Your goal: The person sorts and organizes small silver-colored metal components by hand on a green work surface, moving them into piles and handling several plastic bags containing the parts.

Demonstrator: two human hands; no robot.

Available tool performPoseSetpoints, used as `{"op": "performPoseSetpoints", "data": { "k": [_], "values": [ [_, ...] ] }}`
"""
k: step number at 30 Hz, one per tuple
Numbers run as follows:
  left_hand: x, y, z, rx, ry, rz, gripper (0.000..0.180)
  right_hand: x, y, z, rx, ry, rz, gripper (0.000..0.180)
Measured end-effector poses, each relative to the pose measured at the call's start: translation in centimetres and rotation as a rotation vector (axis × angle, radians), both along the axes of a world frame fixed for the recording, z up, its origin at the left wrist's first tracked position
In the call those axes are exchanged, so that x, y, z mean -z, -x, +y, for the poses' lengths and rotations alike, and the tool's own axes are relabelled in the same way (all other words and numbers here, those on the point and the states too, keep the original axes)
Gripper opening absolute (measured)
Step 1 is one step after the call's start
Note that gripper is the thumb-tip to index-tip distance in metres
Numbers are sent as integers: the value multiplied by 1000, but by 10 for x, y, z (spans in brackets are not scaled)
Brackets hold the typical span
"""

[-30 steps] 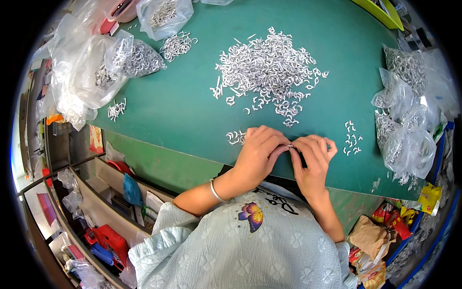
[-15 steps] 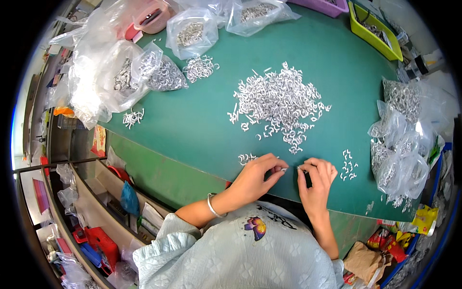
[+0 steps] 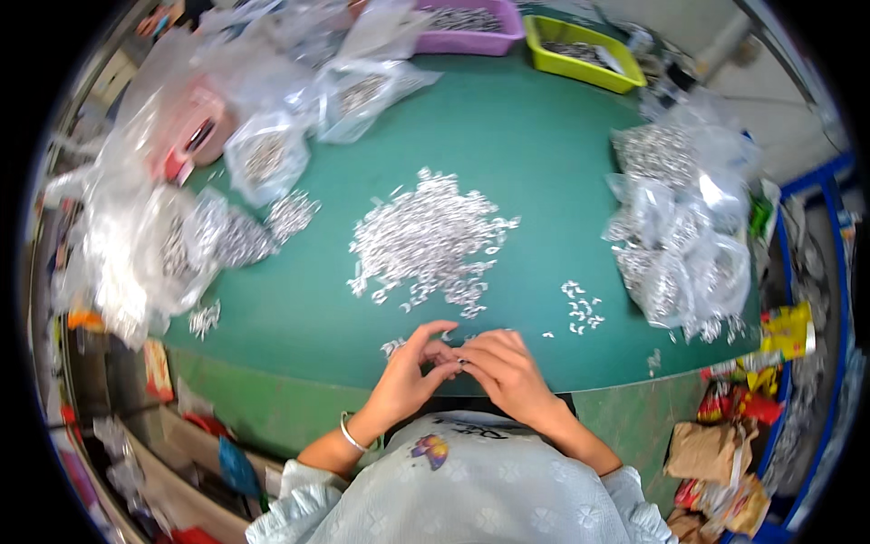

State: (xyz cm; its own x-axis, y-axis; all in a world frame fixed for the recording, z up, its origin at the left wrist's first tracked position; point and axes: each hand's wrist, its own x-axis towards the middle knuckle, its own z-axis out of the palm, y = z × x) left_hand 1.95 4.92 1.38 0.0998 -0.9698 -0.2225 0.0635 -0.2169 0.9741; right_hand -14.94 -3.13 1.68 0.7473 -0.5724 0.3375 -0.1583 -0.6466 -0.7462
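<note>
My left hand (image 3: 410, 374) and my right hand (image 3: 513, 379) meet at the table's near edge, fingertips touching. Both are closed in a pinch around a small silvery metal piece (image 3: 462, 362), mostly covered by the fingers; its exact kind is too small to make out. Beyond them spreads a large pile of small curved silvery metal pieces (image 3: 421, 238). A few more such pieces (image 3: 391, 347) lie close by my left hand, partly hidden behind it. Off to the right is a loose scatter of curved pieces (image 3: 580, 310).
Clear plastic bags of metal parts stand at the left (image 3: 231, 234) and right (image 3: 666, 281) of the green table (image 3: 544, 208). A purple basket (image 3: 467, 41) and a yellow-green basket (image 3: 580, 77) hold parts at the back. A small cluster (image 3: 205, 319) lies near the left edge.
My hands, apart before with each pinching something tiny, have come together at the fingertips. The whole view has turned, so the table and pile appear shifted left and lower.
</note>
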Motion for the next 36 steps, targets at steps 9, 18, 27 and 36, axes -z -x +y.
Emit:
{"op": "performPoseSetpoints", "data": {
  "k": [9,18,27,36],
  "values": [
    [-1,26,-10,24,156,-171,45,-45,68,-62,634,278,54,7],
    [5,11,9,-102,171,-525,33,-63,159,-162,933,534,183,15],
    [12,9,11,-172,172,-962,37,-31,59,-32,196,147,327,36],
    [24,27,-3,-126,210,-1011,37,-3,49,-1,243,159,612,55]
  ]
}}
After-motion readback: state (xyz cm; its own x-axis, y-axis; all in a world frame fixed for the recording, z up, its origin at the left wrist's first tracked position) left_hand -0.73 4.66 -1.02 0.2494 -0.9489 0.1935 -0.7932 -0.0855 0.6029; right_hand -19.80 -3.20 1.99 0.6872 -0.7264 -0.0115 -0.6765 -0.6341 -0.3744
